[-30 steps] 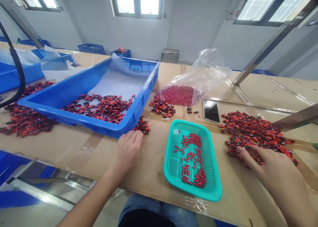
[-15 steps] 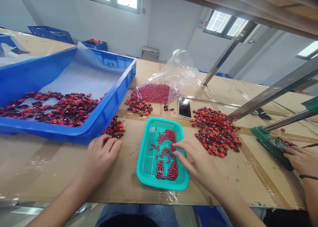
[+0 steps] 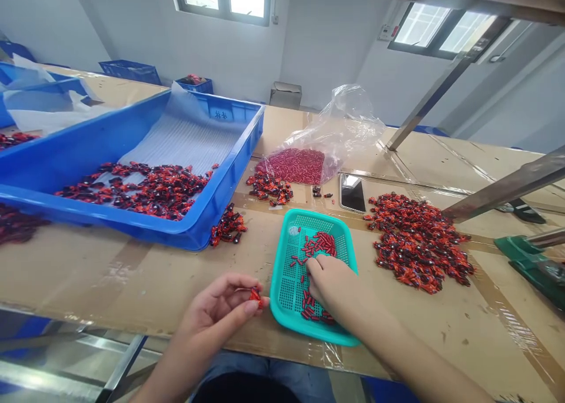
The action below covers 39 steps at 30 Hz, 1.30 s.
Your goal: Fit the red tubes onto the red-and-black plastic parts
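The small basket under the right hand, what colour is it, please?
Teal basket, seen in the head view.

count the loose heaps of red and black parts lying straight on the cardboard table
4: beside the blue tray's near corner, by the clear bag, right of the teal basket, far left edge, partly cropped.

Both arms come in from the bottom edge, bare forearms, no sleeves showing. The left hand (image 3: 216, 310) sits low and centre-left with the palm turned up and inward, fingers curled, thumb and forefinger tips pinched together on something small and red at the fingertips. Wrist is bent a little, with the forearm angling down toward the lower left corner. The right hand (image 3: 332, 284) is out further, palm down, back of the hand toward the camera, fingers bunched and pointing up-left, tips pressed downward. Its forearm runs long and straight to the lower right. The two hands are near each other but not touching.
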{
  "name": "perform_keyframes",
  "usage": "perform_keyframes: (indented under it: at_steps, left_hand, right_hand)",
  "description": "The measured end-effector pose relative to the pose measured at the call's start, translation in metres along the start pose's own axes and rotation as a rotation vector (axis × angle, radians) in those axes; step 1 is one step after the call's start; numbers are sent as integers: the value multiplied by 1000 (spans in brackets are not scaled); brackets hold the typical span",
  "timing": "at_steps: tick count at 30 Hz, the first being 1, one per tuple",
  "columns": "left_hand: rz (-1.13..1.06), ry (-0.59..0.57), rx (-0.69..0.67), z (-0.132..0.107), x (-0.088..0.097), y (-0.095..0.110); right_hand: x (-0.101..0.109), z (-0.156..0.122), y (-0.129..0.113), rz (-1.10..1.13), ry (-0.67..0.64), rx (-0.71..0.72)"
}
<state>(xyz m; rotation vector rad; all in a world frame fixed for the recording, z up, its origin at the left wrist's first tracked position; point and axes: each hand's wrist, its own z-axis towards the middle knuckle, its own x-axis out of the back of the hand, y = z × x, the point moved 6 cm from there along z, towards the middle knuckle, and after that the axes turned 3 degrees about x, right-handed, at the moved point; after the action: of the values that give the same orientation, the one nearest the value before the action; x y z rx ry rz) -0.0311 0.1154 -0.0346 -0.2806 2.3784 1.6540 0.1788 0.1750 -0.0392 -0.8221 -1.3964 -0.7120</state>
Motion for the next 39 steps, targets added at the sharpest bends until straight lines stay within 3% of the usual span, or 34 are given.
perform_keyframes:
  at_steps: [4,7,15,18,22,27,31,34,36,39]
  left_hand:
    - [-234,-90,151,-3,-6,-8]
    - [-440,-127,261,-6,-9,-16]
    - [-751,-238,406,-17,-37,-27]
    - [-759,-312,396,-22,-44,-27]
    - [-737,-383,368,-28,-49,-26]
    - [-576,-357,270,-29,-50,-20]
    - [-431,-332,187,-25,-44,-11]
    - [-368,-468,233,-25,-47,-11]
    - [-398,-546,283,-27,-51,-13]
    - [-427,-541,304,-28,-54,-13]
  right_hand:
    - [-3,0,5,70,54,-33]
    - [7,-5,4,169,122,-33]
    - [81,-43,-48,934,478,253]
    - [91,-50,-63,935,545,372]
    - [91,-54,-70,827,605,395]
    - [91,-58,-75,646,654,393]
    - [91,-51,-70,750,597,365]
    - [88,-45,-68,775,495,352]
    - [87,-46,-71,717,468,418]
    - [89,-53,-72,606,553,501]
